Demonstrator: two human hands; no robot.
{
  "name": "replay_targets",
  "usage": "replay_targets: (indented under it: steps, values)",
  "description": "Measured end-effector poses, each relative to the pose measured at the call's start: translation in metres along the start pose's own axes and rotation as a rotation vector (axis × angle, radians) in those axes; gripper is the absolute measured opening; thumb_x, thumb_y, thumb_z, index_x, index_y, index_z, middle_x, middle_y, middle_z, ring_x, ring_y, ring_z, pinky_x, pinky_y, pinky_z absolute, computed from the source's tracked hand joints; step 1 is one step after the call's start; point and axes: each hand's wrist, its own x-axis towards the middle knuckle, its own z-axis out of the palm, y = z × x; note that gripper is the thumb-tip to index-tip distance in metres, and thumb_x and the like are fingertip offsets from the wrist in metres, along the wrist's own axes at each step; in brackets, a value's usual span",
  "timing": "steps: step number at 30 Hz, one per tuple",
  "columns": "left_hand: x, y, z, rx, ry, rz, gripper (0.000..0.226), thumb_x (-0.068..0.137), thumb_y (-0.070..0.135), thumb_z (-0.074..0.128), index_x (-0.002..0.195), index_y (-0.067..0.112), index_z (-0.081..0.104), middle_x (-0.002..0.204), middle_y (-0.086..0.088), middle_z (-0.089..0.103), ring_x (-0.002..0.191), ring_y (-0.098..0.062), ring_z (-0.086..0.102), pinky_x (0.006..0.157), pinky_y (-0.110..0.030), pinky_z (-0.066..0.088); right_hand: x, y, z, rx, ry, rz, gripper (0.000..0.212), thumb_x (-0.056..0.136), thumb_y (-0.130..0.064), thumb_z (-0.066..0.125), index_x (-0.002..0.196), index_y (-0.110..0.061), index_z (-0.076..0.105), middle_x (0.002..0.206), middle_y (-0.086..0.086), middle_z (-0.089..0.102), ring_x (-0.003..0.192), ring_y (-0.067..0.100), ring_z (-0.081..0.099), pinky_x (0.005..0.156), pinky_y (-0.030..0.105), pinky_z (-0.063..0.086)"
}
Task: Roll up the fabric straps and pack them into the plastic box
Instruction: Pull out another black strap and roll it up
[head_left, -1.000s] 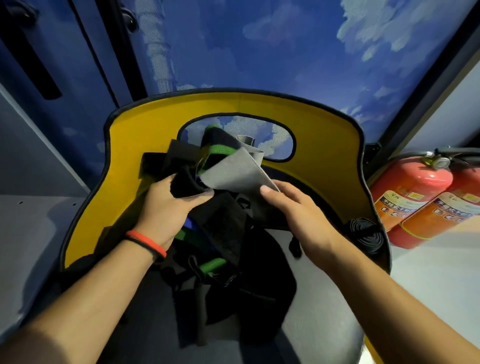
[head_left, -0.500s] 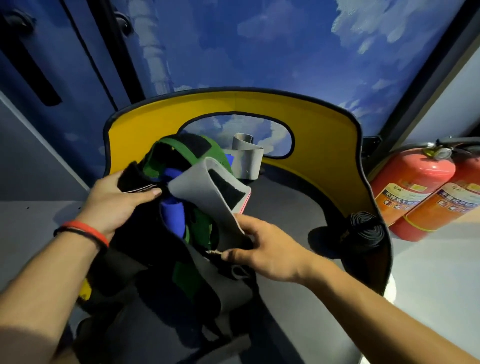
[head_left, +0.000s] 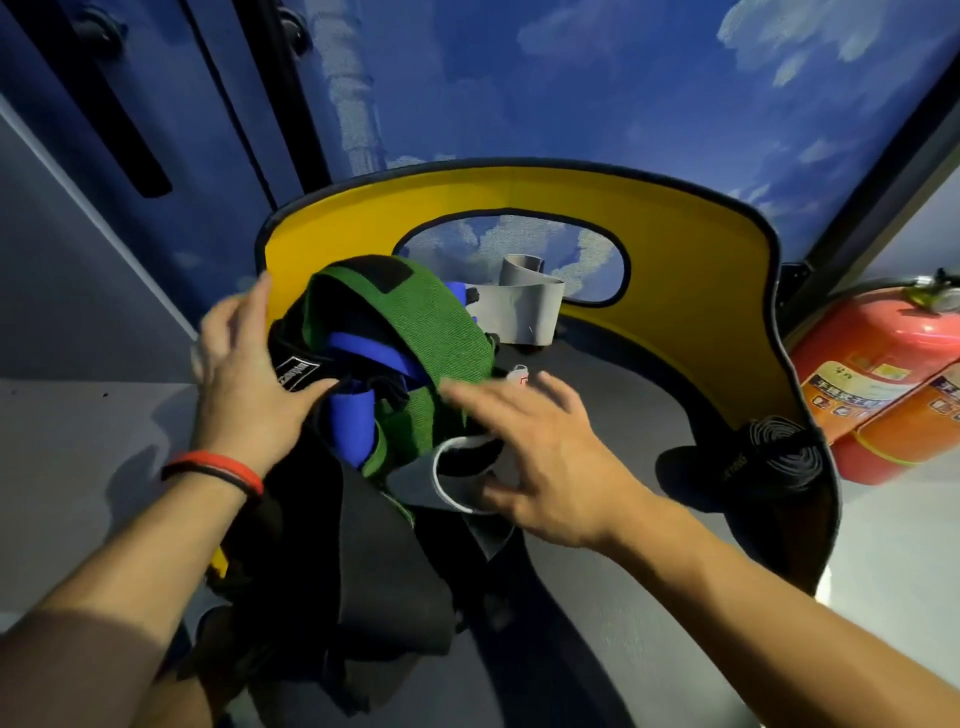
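A tangled heap of fabric straps lies on the left of a grey seat (head_left: 623, 597): a wide green strap (head_left: 431, 338) on top, a blue strap (head_left: 353, 421) under it, and black straps (head_left: 384, 561) hanging toward me. My left hand (head_left: 244, 374) rests on the heap's left side, fingers spread, thumb on a black labelled strap. My right hand (head_left: 540, 457) hovers blurred over the green strap with straight fingers, its thumb beside a grey strap end (head_left: 415, 480). A looped grey strap (head_left: 519, 312) stands behind the heap. A rolled black strap (head_left: 779, 452) sits at the seat's right edge. No plastic box is in view.
The seat has a curved yellow backrest (head_left: 701, 270) with an oval window wrapping the far and right sides. Two red fire extinguishers (head_left: 878, 374) stand on the floor to the right. A blue sky-patterned wall is behind, and a grey ledge (head_left: 78, 467) on the left.
My right hand has let go of the grey strap and moved up over the green strap with fingers spread. My left hand has opened its grip and now lies flat against the heap.
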Motion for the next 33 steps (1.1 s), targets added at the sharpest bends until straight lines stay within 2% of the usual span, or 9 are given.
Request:
replay_targets:
  steps: [2,5,10,14,16,19,23,28,33]
  values:
    - [-0.004,0.008,-0.004,0.192,-0.054,0.369,0.092,0.076,0.008,0.083,0.152,0.033,0.040,0.155,-0.003,0.034,0.139,-0.035,0.031,0.114,-0.056,0.033,-0.002,0.001,0.010,-0.127,-0.088,-0.098,0.039,0.085,-0.041,0.062,0.124,-0.037,0.064,0.124,-0.014,0.062,0.123,0.015,0.054,0.114,0.044,0.026]
    - [-0.001,0.008,-0.006,0.250,-0.164,0.610,0.065,0.083,0.005,0.075,0.138,0.036,0.059,0.151,0.005,0.044,0.131,-0.031,0.042,0.106,-0.056,0.040,-0.015,0.017,0.017,-0.238,-0.153,-0.067,0.034,0.088,-0.039,0.054,0.118,-0.041,0.070,0.113,-0.016,0.068,0.115,0.012,0.059,0.106,0.038,0.035]
    - [0.008,-0.021,-0.007,0.158,-0.291,0.441,0.044,0.099,0.012,0.059,0.136,0.034,0.060,0.144,-0.003,0.056,0.134,-0.029,0.044,0.116,-0.041,0.029,-0.041,0.051,0.000,-0.336,-0.165,0.127,0.043,0.091,-0.029,0.047,0.128,-0.042,0.065,0.140,-0.015,0.057,0.138,0.009,0.047,0.118,0.046,0.019]
    - [0.006,-0.028,-0.010,0.032,-0.379,0.318,0.040,0.102,0.021,0.048,0.133,0.045,0.053,0.149,0.001,0.050,0.145,-0.023,0.031,0.120,-0.028,0.013,-0.053,0.073,-0.015,-0.426,-0.429,0.330,0.079,0.097,-0.013,0.048,0.161,-0.040,0.010,0.171,-0.003,0.007,0.157,0.018,0.010,0.124,0.045,0.010]
    - [0.005,-0.022,-0.012,-0.066,-0.462,0.254,0.039,0.092,0.044,0.036,0.127,0.052,0.051,0.151,0.007,0.044,0.148,-0.015,0.023,0.120,-0.022,0.008,-0.052,0.076,-0.017,-0.430,-0.456,0.346,0.081,0.099,-0.016,0.050,0.161,-0.040,0.003,0.171,-0.002,-0.001,0.157,0.020,0.004,0.125,0.049,0.007]
    - [0.004,-0.015,-0.015,-0.135,-0.516,0.241,0.053,0.079,0.068,0.040,0.127,0.052,0.055,0.151,0.014,0.042,0.150,-0.007,0.017,0.119,-0.023,0.007,-0.044,0.069,-0.020,-0.382,-0.310,0.243,0.060,0.097,-0.022,0.052,0.150,-0.047,0.039,0.163,-0.003,0.028,0.151,0.022,0.027,0.120,0.051,0.017]
    - [0.001,-0.007,-0.016,-0.056,-0.546,0.377,0.063,0.068,0.065,0.060,0.129,0.052,0.054,0.153,0.017,0.038,0.151,-0.005,0.014,0.116,-0.016,0.007,-0.027,0.051,-0.019,-0.293,-0.028,0.096,0.037,0.088,-0.019,0.052,0.116,-0.035,0.070,0.123,-0.003,0.065,0.111,0.028,0.062,0.094,0.043,0.043]
    - [-0.014,0.012,-0.001,-0.079,-0.507,0.461,0.022,0.078,0.031,0.085,0.088,0.040,0.067,0.154,0.005,0.041,0.150,-0.015,0.019,0.121,-0.038,0.019,-0.008,0.017,-0.009,-0.146,0.153,0.022,0.062,0.088,-0.032,0.073,0.146,-0.023,0.053,0.125,0.003,0.058,0.107,0.030,0.057,0.083,0.043,0.052]
    - [-0.018,0.027,-0.002,-0.241,-0.533,0.438,0.022,0.080,0.013,0.079,0.082,0.025,0.060,0.151,0.006,0.046,0.148,-0.009,0.028,0.117,-0.030,0.024,0.016,-0.010,0.014,0.005,0.181,0.213,0.090,0.080,-0.052,0.077,0.151,-0.020,0.032,0.134,0.007,0.047,0.118,0.030,0.050,0.095,0.042,0.048]
